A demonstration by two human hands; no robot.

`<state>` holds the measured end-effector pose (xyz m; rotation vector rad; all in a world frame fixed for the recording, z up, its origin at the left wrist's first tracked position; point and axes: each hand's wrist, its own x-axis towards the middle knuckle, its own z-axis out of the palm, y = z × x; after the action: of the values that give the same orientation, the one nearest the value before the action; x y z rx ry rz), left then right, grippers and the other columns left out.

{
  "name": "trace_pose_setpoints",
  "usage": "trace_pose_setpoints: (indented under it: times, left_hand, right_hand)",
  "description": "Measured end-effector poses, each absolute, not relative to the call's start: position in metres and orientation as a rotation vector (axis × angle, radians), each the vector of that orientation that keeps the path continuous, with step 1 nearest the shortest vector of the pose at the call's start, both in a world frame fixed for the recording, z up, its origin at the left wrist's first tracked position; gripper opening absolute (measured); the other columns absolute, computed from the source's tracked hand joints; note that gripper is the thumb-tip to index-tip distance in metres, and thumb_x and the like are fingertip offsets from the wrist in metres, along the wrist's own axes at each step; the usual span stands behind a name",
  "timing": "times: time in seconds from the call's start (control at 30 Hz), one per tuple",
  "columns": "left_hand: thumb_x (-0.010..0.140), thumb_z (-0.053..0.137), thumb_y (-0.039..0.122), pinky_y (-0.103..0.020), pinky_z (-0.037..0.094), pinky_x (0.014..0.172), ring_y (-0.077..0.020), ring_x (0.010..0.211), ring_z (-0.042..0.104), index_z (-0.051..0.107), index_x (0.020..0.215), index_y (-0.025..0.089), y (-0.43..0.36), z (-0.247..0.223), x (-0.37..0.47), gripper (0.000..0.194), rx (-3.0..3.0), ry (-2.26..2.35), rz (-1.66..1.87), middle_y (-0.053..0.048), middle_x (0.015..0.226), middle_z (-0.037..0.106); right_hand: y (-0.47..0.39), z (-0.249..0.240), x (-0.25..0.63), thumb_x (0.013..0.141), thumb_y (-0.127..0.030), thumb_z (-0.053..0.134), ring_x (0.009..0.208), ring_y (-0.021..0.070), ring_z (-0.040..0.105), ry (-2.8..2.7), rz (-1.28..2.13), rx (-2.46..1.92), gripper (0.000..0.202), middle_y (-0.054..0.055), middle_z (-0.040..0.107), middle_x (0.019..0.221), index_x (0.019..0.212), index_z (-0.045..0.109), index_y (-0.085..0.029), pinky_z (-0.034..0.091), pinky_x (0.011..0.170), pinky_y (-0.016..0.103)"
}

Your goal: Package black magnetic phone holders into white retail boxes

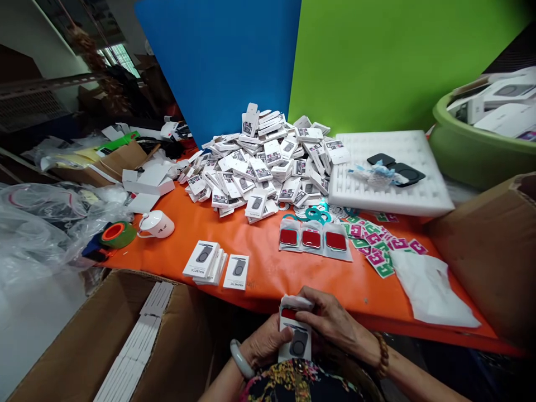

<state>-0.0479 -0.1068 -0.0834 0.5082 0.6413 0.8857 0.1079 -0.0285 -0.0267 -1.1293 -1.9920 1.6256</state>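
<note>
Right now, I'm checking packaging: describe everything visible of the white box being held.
The rectangular white box looks like card, printed with a dark, round-ended device. It faces the camera, lower end near patterned clothing. The left hand grips its left side; the right hand is at its upper end, by a red pad. Whether it's open is unclear.

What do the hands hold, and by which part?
A white box: left hand grips its left side, thumb on the front. Right hand holds a red-faced packet's right edge, at the box's top.
</note>
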Motion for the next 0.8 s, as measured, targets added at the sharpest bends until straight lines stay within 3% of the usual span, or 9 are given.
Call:
trace_pose_setpoints:
  times: [0.17, 0.3, 0.43, 0.53, 0.63, 0.8]
  left_hand:
    - [0.064, 0.076, 0.027, -0.023, 0.041, 0.069, -0.0142, 0.074, 0.057, 0.062, 0.103, 0.012, -0.105, -0.07, -0.052, 0.044, 0.626, 0.88, 0.958, -0.005, 0.086, 0.064]
    - [0.06, 0.077, 0.018, -0.025, 0.044, 0.068, -0.0157, 0.075, 0.059, 0.056, 0.104, 0.015, -0.108, -0.062, -0.053, 0.049, 0.624, 0.965, 1.092, -0.005, 0.088, 0.065]
    - [0.062, 0.076, 0.018, -0.026, 0.045, 0.069, -0.017, 0.077, 0.061, 0.048, 0.11, 0.017, -0.115, -0.062, -0.051, 0.056, 0.631, 1.027, 1.144, -0.006, 0.087, 0.066]
    - [0.065, 0.074, 0.021, -0.026, 0.046, 0.066, -0.0156, 0.073, 0.06, 0.044, 0.114, 0.02, -0.117, -0.063, -0.05, 0.057, 0.622, 1.077, 1.212, -0.005, 0.087, 0.065]
    - [0.07, 0.071, 0.024, -0.025, 0.045, 0.065, -0.0148, 0.072, 0.059, 0.051, 0.108, 0.018, -0.117, -0.064, -0.051, 0.043, 0.709, 1.136, 1.238, -0.005, 0.088, 0.065]
    - [0.074, 0.065, 0.034, -0.023, 0.042, 0.063, -0.0129, 0.067, 0.055, 0.062, 0.088, 0.014, -0.11, -0.063, -0.058, 0.024, 0.747, 1.249, 1.216, -0.003, 0.079, 0.064]
  right_hand:
    - [-0.029, -0.028, 0.115, 0.077, -0.024, 0.056, 0.065, 0.012, 0.047, -2.086, 1.602, -1.091, 0.005, -0.003, 0.054, 0.071, 0.076, 0.053, -0.019, 0.034, 0.057, 0.022]
    - [-0.031, -0.034, 0.114, 0.078, -0.022, 0.055, 0.066, 0.0128, 0.048, -2.135, 1.637, -1.049, 0.006, -0.002, 0.054, 0.071, 0.074, 0.054, -0.019, 0.035, 0.058, 0.023]
    - [-0.041, -0.037, 0.111, 0.079, -0.026, 0.058, 0.078, 0.0167, 0.05, -2.238, 1.46, -0.966, 0.009, 0.001, 0.056, 0.079, 0.074, 0.057, -0.019, 0.037, 0.07, 0.028]
    - [-0.043, -0.034, 0.108, 0.087, -0.033, 0.048, 0.077, 0.0167, 0.049, -2.211, 1.415, -1.001, 0.022, 0.002, 0.055, 0.077, 0.071, 0.055, -0.02, 0.038, 0.07, 0.029]
    - [-0.039, -0.032, 0.104, 0.09, -0.035, 0.043, 0.073, 0.0161, 0.049, -2.112, 1.4, -1.032, 0.028, 0.002, 0.052, 0.074, 0.067, 0.051, -0.02, 0.039, 0.067, 0.029]
    - [-0.037, -0.044, 0.097, 0.081, -0.033, 0.055, 0.077, 0.0172, 0.05, -1.788, 1.261, -1.175, 0.012, 0.003, 0.051, 0.085, 0.08, 0.051, -0.022, 0.043, 0.066, 0.028]
